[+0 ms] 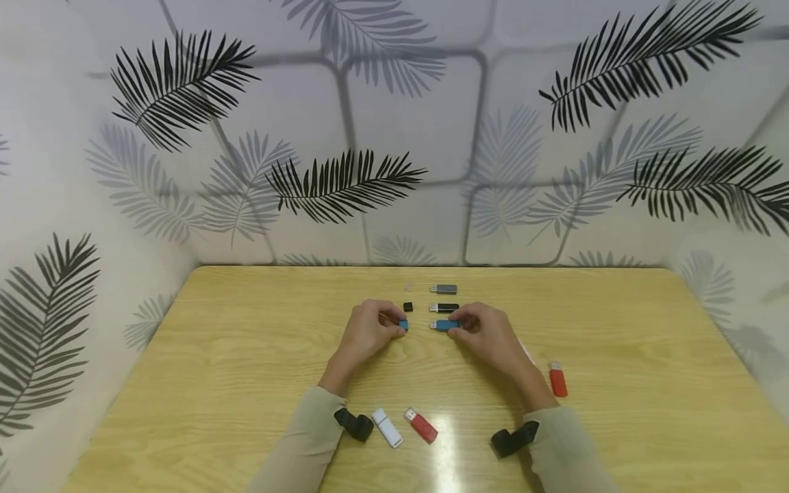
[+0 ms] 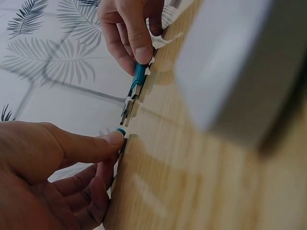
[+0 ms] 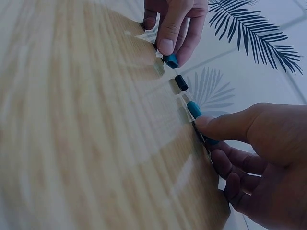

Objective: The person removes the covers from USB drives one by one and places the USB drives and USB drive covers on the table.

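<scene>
My left hand (image 1: 371, 329) pinches a small blue cap (image 1: 403, 324) between thumb and fingers, close over the table. Opposite it, my right hand (image 1: 487, 335) grips the back end of a blue USB stick (image 1: 444, 326), its bare metal plug pointing left at the cap. Just beyond lie a black USB stick (image 1: 444, 308) and its black cap (image 1: 408, 307), apart from each other. Farther back is a grey USB stick (image 1: 444, 289), with a small clear cap (image 1: 409, 287) to its left. In the right wrist view the blue cap (image 3: 171, 61) shows under the left thumb.
Near the front of the wooden table (image 1: 246, 329) lie a white USB stick (image 1: 387, 428) and a red USB stick (image 1: 422, 425). Another red USB stick (image 1: 557, 380) is right of the right forearm, which partly hides a white object (image 1: 526, 351). A patterned curtain (image 1: 407, 137) stands behind.
</scene>
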The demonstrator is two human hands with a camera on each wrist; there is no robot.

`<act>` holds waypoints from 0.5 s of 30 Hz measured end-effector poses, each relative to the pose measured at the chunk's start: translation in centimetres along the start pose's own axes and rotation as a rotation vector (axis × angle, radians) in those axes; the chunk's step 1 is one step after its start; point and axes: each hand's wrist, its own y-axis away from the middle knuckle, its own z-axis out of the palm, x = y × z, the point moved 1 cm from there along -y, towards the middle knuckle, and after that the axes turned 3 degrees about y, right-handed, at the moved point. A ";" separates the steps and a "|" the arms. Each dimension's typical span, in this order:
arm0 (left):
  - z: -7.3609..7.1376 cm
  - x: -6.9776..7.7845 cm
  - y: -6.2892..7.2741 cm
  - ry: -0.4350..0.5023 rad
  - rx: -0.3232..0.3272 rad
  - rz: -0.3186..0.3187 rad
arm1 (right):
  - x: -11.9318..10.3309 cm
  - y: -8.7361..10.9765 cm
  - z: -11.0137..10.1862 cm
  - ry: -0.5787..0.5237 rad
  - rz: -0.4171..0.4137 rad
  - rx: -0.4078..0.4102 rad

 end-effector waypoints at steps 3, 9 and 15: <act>0.1 0.0 0.0 -0.008 0.005 0.003 | 0.0 0.0 0.0 0.008 0.000 0.000; 0.2 -0.1 0.0 -0.019 0.012 -0.001 | 0.1 0.0 0.0 0.022 0.008 -0.001; 0.2 -0.1 0.0 -0.045 0.020 -0.003 | 0.1 0.0 -0.1 0.024 0.009 -0.005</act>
